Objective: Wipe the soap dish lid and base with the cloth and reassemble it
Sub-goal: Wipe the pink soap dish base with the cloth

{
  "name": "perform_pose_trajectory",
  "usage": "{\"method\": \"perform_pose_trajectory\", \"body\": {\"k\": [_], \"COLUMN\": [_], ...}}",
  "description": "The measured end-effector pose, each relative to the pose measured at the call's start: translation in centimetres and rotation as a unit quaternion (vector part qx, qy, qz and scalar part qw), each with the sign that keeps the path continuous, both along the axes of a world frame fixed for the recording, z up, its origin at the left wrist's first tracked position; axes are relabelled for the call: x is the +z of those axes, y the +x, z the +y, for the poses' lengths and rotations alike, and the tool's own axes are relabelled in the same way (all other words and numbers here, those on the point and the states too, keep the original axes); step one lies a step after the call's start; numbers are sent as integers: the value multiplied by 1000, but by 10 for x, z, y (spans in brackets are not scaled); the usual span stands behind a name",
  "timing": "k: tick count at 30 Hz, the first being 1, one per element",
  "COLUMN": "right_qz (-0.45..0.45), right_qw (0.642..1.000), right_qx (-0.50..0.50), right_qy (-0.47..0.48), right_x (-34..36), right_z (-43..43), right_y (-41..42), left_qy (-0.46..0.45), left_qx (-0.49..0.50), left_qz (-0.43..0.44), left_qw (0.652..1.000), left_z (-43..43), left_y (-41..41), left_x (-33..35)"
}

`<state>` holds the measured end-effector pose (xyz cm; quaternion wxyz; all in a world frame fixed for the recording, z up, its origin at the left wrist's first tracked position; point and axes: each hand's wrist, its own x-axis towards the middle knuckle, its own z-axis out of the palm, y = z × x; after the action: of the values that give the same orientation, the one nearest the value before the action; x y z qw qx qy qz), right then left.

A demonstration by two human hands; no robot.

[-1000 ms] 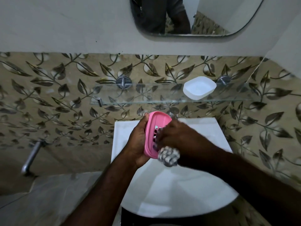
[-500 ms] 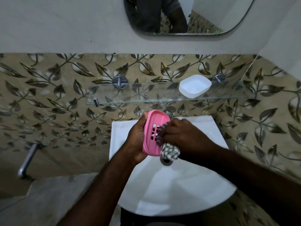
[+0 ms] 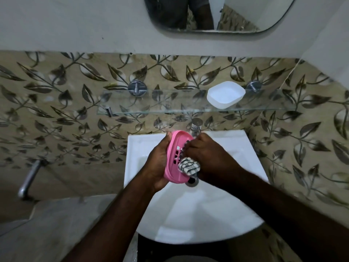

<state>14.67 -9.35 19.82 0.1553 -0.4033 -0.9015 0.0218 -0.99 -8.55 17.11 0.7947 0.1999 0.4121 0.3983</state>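
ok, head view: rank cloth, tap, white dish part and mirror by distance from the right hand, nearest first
1. cloth: held in the right hand, against the pink dish part.
2. tap: just beyond the hand, at the back of the basin.
3. white dish part: higher, on the glass shelf.
4. mirror: top, on the wall.

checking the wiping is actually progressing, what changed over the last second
The right hand rubbed the checked cloth slightly up the pink slotted piece, from its lower end toward the middle. Nothing was picked up or let go. The left hand still grips the pink piece over the sink, and the white piece still sits on the glass shelf.
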Motion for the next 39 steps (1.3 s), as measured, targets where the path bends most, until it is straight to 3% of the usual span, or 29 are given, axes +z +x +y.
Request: {"method": "perform_pose_trajectory", "body": {"k": [3, 6, 9, 10, 15, 18, 19, 21, 23, 25, 28, 32, 34, 37, 38, 39], "right_qz": [129, 286, 492, 514, 549, 576, 573, 463, 267, 125, 72, 132, 254, 487, 523, 525], "right_qw": [988, 943, 783, 770, 766, 734, 742, 845, 940, 960, 945, 922, 873, 730, 709, 722], "right_qx": [-51, -90, -200, -230, -290, -325, -313, -260, -212, -249, -319, -288, -259, -262, -274, -289], "right_qy": [-64, -147, -323, -301, -167, -155, -154, -67, 29, 35, -35, -222, -327, -401, -386, -345], "right_x": [-10, -11, 1, 4, 6, -2, -2, -4, -7, -4, 5, -1, -1, 10, 13, 14], "right_z": [-30, -47, -41, -38, -30, -34, -35, -37, -36, -35, -39, -43, -41, -38, -36, -33], "right_y": [-19, -32, -31, -30, -17, -5, -5, -10, -20, -26, -30, -25, -20, -10, -9, -7], "left_qy": [-18, -14, 9, 18, 58, 63, 67, 75, 78, 83, 105, 110, 121, 111, 112, 115], "left_qx": [29, 44, 24, 14, 30, 32, 24, 9, 3, 11, 39, 54, 61, 67, 67, 64], "left_qz": [7, 0, -17, -23, -43, -33, -22, 3, -6, -4, 35, 80, 83, 57, 55, 53], "left_qw": [999, 999, 1000, 999, 997, 997, 997, 997, 997, 997, 993, 989, 987, 990, 990, 990], "left_z": [-2, -2, -3, -4, -10, -12, -13, -16, -19, -20, -19, -17, -14, -8, -6, -4], "left_y": [-1, -4, -1, 0, -1, -3, -1, 7, 13, 15, 13, 9, 3, -4, -4, -3], "left_x": [-2, -4, -2, -2, -7, -9, -9, -6, -3, -3, -3, -5, -7, -5, -5, -6]}}
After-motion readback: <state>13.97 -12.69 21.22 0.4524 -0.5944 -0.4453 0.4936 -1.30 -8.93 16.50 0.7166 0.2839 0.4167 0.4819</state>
